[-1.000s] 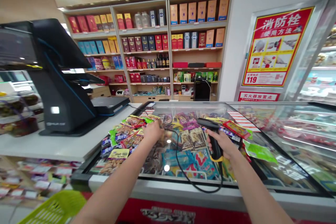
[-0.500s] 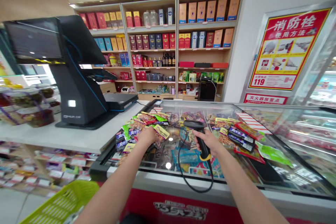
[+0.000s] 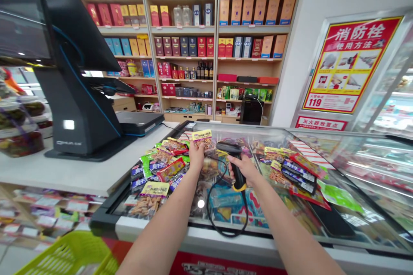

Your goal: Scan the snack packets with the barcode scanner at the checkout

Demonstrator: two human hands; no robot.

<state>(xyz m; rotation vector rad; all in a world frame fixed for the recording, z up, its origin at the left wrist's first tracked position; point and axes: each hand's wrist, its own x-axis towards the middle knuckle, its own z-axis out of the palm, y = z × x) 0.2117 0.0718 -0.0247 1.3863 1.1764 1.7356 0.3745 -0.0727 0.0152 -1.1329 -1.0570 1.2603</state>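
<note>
My left hand [image 3: 196, 157] is closed on a snack packet [image 3: 202, 136] with a yellow top, held up above the glass freezer lid [image 3: 201, 219]. My right hand [image 3: 244, 167] grips the handle of a black barcode scanner [image 3: 238, 174], its head pointing left towards the packet. A black cable loops down from the scanner over the glass. Left of my left hand lies a heap of snack packets [image 3: 158, 165], yellow, green, red and purple-black. Another pile of packets [image 3: 297, 174] rests on the glass to the right of my right hand.
A dark cash register [image 3: 80, 94] stands on the white counter [image 3: 64, 176] at left, beside tubs of food [image 3: 22, 142]. A green basket [image 3: 64, 253] is at lower left. On the glass at right lies a black phone [image 3: 332, 219]. Shelves of boxes line the back wall.
My left hand has lifted a yellow-topped packet out of the left heap and brought it near the scanner head. The scanner stays in my right hand. The view has shifted slightly.
</note>
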